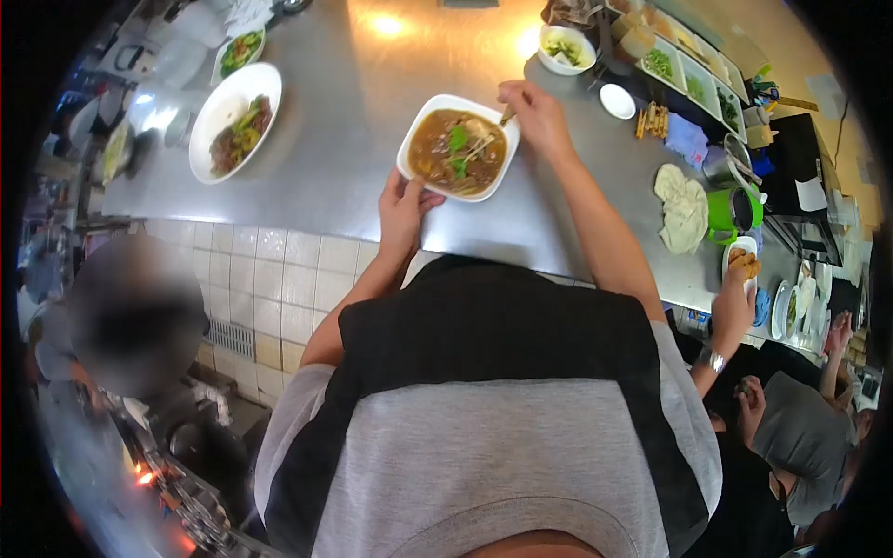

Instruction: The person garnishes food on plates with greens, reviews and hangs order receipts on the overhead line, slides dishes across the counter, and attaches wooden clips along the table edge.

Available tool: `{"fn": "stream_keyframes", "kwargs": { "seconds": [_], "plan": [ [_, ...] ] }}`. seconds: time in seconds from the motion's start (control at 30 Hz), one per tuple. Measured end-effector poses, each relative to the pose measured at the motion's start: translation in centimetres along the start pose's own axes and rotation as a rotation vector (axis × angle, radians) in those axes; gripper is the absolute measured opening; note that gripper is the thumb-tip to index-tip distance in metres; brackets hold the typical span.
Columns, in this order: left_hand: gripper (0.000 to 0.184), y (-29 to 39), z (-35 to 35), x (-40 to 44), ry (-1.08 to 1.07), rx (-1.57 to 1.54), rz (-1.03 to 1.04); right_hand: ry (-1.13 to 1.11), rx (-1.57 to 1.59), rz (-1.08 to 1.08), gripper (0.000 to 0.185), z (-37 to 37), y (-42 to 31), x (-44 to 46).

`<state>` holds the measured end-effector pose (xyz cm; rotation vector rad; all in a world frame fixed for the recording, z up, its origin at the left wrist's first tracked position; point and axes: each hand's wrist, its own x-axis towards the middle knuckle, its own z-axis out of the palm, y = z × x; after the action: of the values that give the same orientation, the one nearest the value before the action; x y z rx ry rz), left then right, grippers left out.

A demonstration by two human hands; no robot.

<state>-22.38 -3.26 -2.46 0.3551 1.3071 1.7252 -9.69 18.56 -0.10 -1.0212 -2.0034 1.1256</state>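
A white square bowl (510, 160) of brown stew, topped with green leaves (458, 139) and pale thin strands, sits on the steel counter in front of me. My left hand (404, 216) grips its near left edge, fingers against the side. Above the bowl's far right rim, my right hand (537, 116) is closed in a pinch on a thin utensil (506, 115) that slants down to the stew; its lower end cannot be made out.
A white oval dish (197, 149) of meat and greens stands left on the counter (326, 112). A white bowl of greens (564, 51), garnish trays (693, 79), a cloth (681, 206) and a green jug (735, 212) lie right. Other people work both sides; flames (144, 476) show lower left.
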Motion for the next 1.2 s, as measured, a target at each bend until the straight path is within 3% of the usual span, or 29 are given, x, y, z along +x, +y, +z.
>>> {"fn": "stream_keyframes", "kwargs": {
  "seconds": [0.13, 0.27, 0.3, 0.37, 0.4, 0.43, 0.53, 0.63, 0.73, 0.77, 0.9, 0.93, 1.0, 1.1, 1.13, 1.17, 1.2],
  "plan": [
    [0.042, -0.1, -0.9, -2.1, -0.024, -0.110, -0.063, 0.217, 0.289, -0.121, 0.028, -1.9, 0.7, 0.4],
    [0.039, 0.5, -7.1, -6.3, -0.286, 0.194, -0.199, 0.396, 0.386, -0.038, 0.027, -6.9, 1.2, -2.4],
    [0.037, -0.5, -8.9, -7.1, -0.313, 0.290, -0.215, 0.375, 0.329, 0.005, 0.027, -7.8, 1.7, -3.7],
    [0.035, -4.7, -12.3, -8.4, -0.175, 0.668, -0.015, 0.112, -0.206, 0.019, 0.024, -11.7, 6.2, -5.3],
    [0.034, -5.8, -13.2, -9.0, -0.110, 0.860, 0.088, 0.356, -0.023, 0.166, 0.023, -8.8, 6.8, -8.7],
    [0.033, -4.4, -12.5, -10.0, -0.069, 1.051, 0.077, 0.376, -0.081, 0.096, 0.023, -8.0, 7.5, -10.7],
    [0.038, -6.4, -14.4, -9.0, 0.139, 1.474, 0.595, 0.370, -0.311, -0.056, 0.023, -7.2, 7.7, -14.9],
    [0.036, -5.4, -14.9, -6.2, 0.212, 1.620, 0.695, 0.281, -0.560, -0.092, 0.023, -6.6, 5.4, -16.7],
    [0.037, -4.4, -14.8, -4.1, 0.159, 1.997, 0.393, 0.337, -0.758, -0.232, 0.019, -6.4, 5.8, -17.2],
    [0.042, -4.3, -15.0, -3.0, 0.050, 2.088, 0.339, 0.359, -0.796, -0.238, 0.018, -6.4, 5.3, -17.5],
    [0.047, -5.4, -16.5, -1.1, 0.064, 1.992, 0.397, 0.424, -0.723, -0.207, 0.020, -5.9, 4.8, -17.8],
    [0.049, -5.8, -17.2, -0.4, -0.024, 2.043, 0.233, 0.444, -0.712, -0.189, 0.019, -6.0, 4.4, -18.1],
    [0.049, -4.1, -16.9, -1.1, -0.093, 1.999, 0.258, 0.451, -0.692, -0.153, 0.019, -6.0, 4.0, -18.0],
    [0.048, -3.2, -19.1, 0.3, -0.243, 1.780, 0.525, 0.476, -0.841, -0.044, 0.019, -6.1, 5.5, -17.1],
    [0.050, -3.0, -19.4, 1.4, -0.227, 1.700, 0.863, 0.557, -0.837, -0.062, 0.018, -6.2, 6.7, -16.5],
    [0.044, -0.6, -17.6, 1.4, -0.296, 1.533, 1.030, 0.713, -0.804, -0.210, 0.019, -6.3, 7.6, -16.1],
    [0.041, -1.8, -20.8, 3.2, -0.479, 1.768, 0.362, 0.743, -0.483, 0.045, 0.022, -6.5, 8.3, -16.3]
  ]
}}
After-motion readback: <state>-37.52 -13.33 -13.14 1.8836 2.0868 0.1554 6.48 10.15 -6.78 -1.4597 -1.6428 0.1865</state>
